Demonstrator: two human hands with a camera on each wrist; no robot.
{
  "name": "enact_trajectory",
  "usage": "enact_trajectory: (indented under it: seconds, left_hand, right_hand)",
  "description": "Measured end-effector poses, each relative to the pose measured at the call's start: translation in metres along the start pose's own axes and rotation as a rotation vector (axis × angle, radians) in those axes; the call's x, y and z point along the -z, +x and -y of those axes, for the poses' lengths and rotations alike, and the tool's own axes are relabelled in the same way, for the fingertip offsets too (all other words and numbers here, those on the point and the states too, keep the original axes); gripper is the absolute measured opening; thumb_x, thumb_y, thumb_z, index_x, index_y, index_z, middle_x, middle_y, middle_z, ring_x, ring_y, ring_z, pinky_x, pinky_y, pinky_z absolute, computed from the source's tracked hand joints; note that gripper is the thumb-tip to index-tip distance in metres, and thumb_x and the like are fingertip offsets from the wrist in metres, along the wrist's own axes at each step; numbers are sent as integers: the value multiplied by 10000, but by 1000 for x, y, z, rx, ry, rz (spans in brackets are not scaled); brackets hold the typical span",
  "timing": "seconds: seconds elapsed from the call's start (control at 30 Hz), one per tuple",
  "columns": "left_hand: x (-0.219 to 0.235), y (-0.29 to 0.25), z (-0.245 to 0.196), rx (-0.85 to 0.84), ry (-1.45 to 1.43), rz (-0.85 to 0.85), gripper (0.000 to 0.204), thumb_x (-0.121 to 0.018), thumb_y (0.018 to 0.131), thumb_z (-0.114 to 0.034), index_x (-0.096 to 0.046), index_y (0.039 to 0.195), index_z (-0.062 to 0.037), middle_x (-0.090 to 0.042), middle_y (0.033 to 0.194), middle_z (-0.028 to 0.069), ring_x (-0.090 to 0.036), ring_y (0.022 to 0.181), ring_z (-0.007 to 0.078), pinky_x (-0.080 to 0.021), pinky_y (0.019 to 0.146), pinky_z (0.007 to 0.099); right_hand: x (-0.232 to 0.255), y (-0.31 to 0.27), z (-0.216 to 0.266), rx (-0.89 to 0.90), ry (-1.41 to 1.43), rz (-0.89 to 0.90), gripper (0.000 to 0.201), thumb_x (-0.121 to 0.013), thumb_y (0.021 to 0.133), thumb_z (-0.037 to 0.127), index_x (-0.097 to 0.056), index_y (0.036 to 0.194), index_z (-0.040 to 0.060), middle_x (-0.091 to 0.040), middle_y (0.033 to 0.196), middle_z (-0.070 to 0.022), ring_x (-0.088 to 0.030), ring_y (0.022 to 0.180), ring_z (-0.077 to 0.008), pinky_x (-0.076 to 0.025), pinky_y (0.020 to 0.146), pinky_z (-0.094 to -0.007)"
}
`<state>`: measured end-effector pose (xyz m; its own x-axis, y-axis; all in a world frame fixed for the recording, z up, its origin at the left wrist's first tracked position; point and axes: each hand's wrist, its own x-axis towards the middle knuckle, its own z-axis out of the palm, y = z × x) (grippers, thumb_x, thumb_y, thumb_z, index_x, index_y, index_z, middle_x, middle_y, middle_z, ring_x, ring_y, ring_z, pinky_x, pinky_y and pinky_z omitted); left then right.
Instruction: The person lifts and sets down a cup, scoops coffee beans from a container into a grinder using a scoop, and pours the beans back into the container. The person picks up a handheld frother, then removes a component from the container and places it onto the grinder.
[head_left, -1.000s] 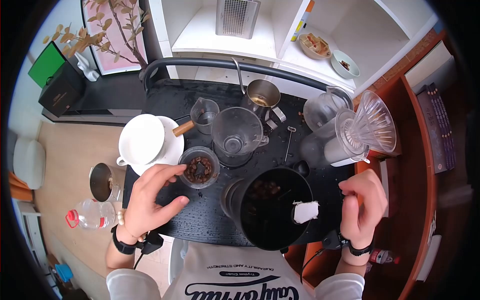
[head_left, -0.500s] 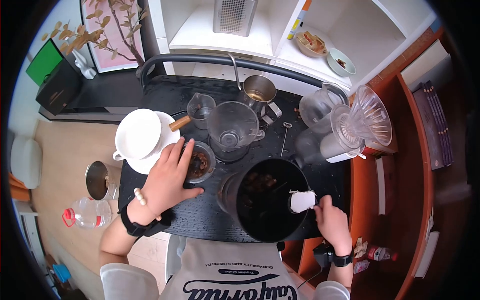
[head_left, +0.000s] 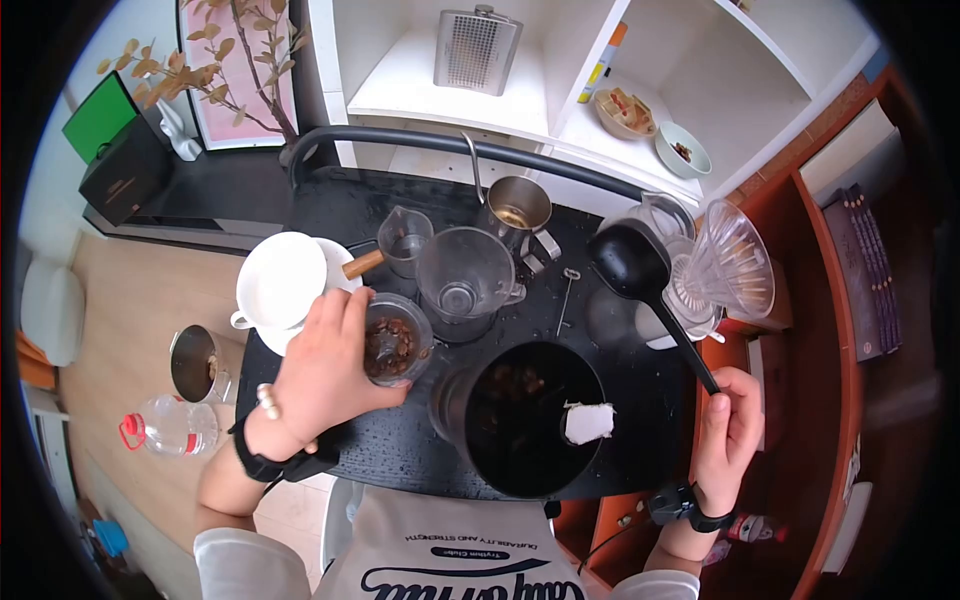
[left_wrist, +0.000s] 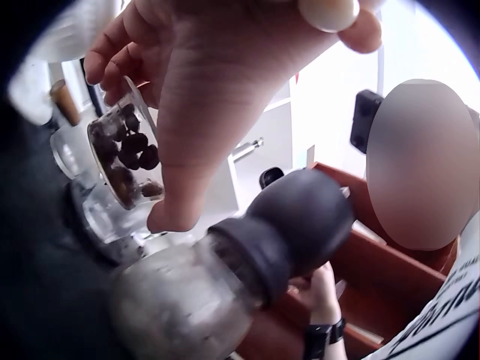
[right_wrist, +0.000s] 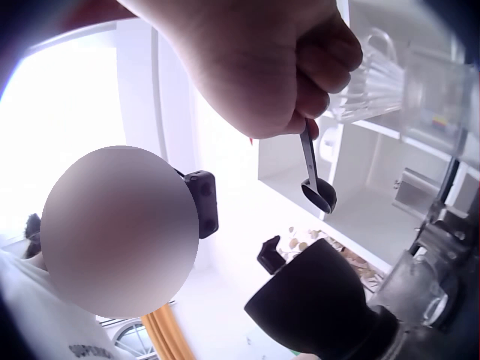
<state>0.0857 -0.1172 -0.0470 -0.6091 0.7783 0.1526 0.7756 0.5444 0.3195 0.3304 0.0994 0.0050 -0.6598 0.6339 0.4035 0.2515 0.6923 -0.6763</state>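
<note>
In the head view my left hand [head_left: 320, 375] grips a small clear cup [head_left: 425, 362] by its near side, with dark coffee beans [head_left: 393, 345] inside. The left wrist view shows the thumb on one side of that cup [left_wrist: 114, 176] and the fingers on the other. My right hand [head_left: 730, 430] pinches the handle end of a black coffee scoop [head_left: 630, 258], raised over the right of the table. Between the hands stands a grinder with a wide black hopper [head_left: 525, 450]; several beans [head_left: 515, 380] lie inside it. A white patch [head_left: 590, 424] shows at the hopper's right side.
A white cup [head_left: 282, 275] on a saucer stands left. Behind are a wood-handled glass jug [head_left: 404, 238], a clear server [head_left: 462, 265] and a steel gooseneck kettle [head_left: 518, 205]. A ribbed clear dripper [head_left: 735, 265] stands right, near a thin whisk [head_left: 568, 300]. A rail [head_left: 480, 147] edges the table's back.
My right hand has reached to the table, picked up the black scoop and lifted it up to the right. My left hand has moved onto the cup of beans and now grips it.
</note>
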Motion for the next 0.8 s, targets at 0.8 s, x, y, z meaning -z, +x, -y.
enact_trajectory:
  seconds: [0.8]
  left_hand:
    - [68, 78, -39, -276, -119, -68, 848, -778, 464, -334, -415, 1160, -13, -438, 926, 119, -501, 840, 279, -420, 730, 329]
  right_hand:
    - [-16, 82, 81, 280, -138, 419, 118, -529, 775, 58, -610, 856, 32, -482, 537, -30, -447, 434, -168, -316, 429, -238]
